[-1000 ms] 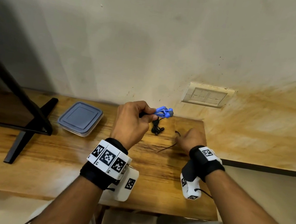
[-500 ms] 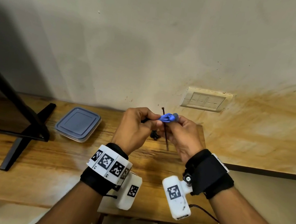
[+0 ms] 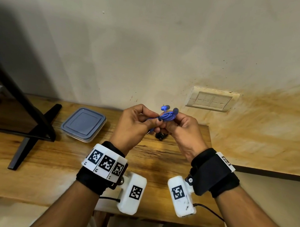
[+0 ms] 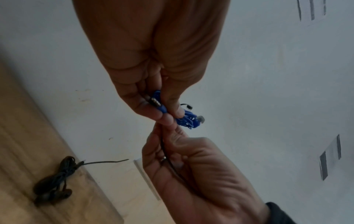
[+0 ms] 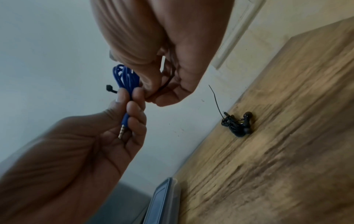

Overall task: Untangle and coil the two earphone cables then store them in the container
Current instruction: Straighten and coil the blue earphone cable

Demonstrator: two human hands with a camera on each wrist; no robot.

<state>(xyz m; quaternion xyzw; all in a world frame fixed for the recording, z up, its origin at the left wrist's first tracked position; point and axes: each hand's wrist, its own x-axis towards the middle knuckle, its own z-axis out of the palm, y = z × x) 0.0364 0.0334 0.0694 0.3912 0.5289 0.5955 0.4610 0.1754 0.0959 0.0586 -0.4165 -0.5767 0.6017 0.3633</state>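
The blue earphone cable (image 3: 167,116) is coiled into a small bundle and held in the air above the table. My left hand (image 3: 153,121) pinches the coil (image 5: 124,78) just above its jack plug (image 5: 122,128). My right hand (image 3: 172,122) meets it from the right, and its fingers (image 4: 172,145) grip a thin black tie (image 5: 166,84) that runs to the coil. The tie's head (image 5: 110,88) sticks out on the far side. The black earphones (image 5: 237,124) lie bundled on the wooden table, with a tie end sticking up. The container (image 3: 84,123) stands at the left with its lid on.
A black stand (image 3: 35,123) with a slanted leg occupies the table's left end. The wall with a switch plate (image 3: 212,100) rises right behind the table (image 3: 52,167). The table's right edge lies just past my right wrist.
My right hand lifted the black tie off the table and brought it up to the blue coil. Both hands have risen slightly and now meet at the coil.
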